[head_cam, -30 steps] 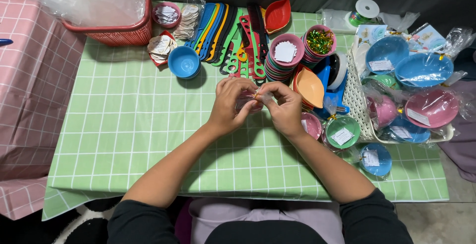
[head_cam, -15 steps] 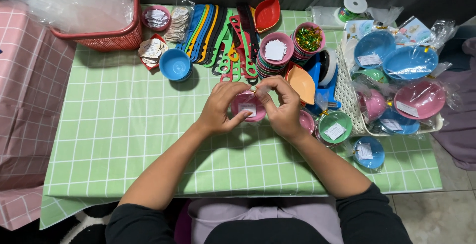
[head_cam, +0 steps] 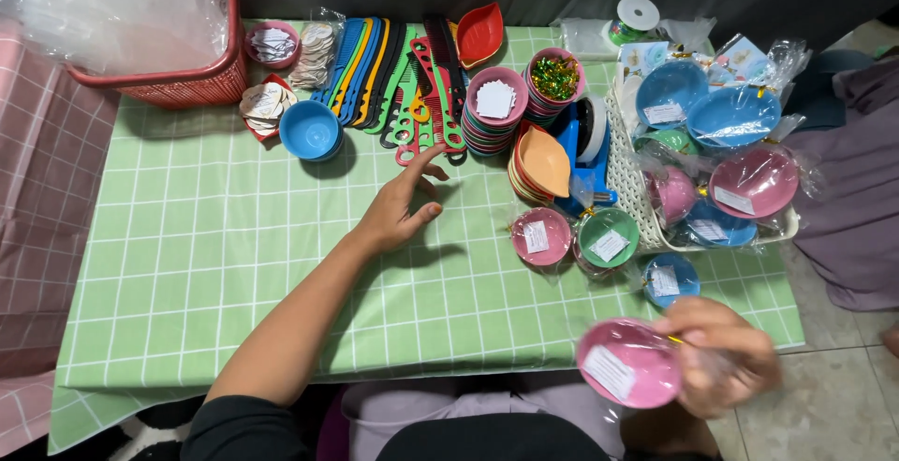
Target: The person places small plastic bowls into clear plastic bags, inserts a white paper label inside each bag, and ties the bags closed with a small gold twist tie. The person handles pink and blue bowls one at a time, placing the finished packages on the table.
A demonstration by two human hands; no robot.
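Observation:
My right hand holds a pink bowl wrapped in clear plastic, with a white label on it, low at the near right edge of the table. My left hand is open above the green checked tablecloth, its fingers stretched towards the row of coloured combs. It holds nothing. Wrapped pink, green and blue bowls lie between the two hands.
A stack of bowls with white labels and orange leaf-shaped dishes stand mid-table. A white basket with wrapped bowls is at the right. A red basket of plastic bags sits far left, a blue bowl near it.
Both hands were together mid-table on the pink bowl. Now the right hand has carried the wrapped bowl down to the near right, and the left hand has let go and reached forward.

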